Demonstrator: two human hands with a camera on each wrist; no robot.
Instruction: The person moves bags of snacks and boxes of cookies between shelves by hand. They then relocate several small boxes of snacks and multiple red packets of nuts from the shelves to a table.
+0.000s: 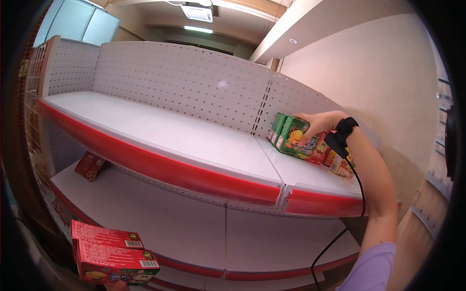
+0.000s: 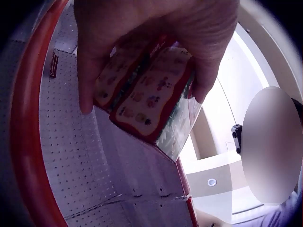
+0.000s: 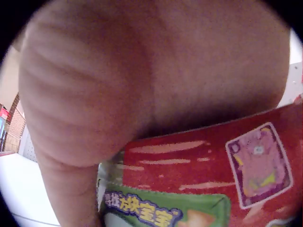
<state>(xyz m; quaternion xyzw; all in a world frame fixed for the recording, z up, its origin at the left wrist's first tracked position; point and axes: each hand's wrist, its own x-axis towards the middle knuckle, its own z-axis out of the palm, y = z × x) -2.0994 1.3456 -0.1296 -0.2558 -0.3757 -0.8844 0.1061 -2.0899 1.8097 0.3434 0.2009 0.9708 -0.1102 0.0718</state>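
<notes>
My left hand (image 2: pixel 156 21) grips two red snack boxes (image 1: pixel 116 254) side by side, thumb and fingers on opposite sides; only a fingertip of it shows at the bottom of the head view. On the upper shelf (image 1: pixel 179 131), at the right, my right hand (image 1: pixel 323 123) grips a green snack box (image 1: pixel 292 138) with a cartoon on its front, the thumb lying against that front. Another green box (image 1: pixel 277 127) stands just left of it. Red and yellow boxes (image 1: pixel 343 167) stand to the right, partly behind my wrist.
A perforated back panel (image 1: pixel 179 82) rises behind the upper shelf, and a red strip (image 1: pixel 160 169) runs along its front edge. One dark red box (image 1: pixel 90 166) leans at the left of the lower shelf (image 1: pixel 189 228). A black cable (image 1: pixel 340 235) hangs from my right wrist.
</notes>
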